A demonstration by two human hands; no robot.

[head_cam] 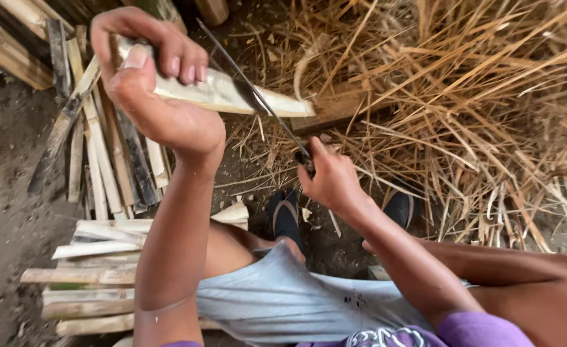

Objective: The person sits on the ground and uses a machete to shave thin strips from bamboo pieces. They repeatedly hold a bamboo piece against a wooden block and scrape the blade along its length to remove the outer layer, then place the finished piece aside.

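1. Left hand (152, 77) raised, fingers curled around pale split bamboo piece (232, 93), held level.
2. Right hand (332, 180) fisted on knife (251, 90) handle; thin dark blade crosses the bamboo.
3. Dry fibrous shavings (463, 109) behind.

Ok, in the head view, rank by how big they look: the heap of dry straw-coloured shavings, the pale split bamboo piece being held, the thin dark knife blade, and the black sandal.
1. Heap of dry straw-coloured shavings
2. Pale split bamboo piece, held by the left hand
3. Thin dark knife blade, held by the right hand; similar length, far thinner
4. Black sandal; partly hidden, so unsure
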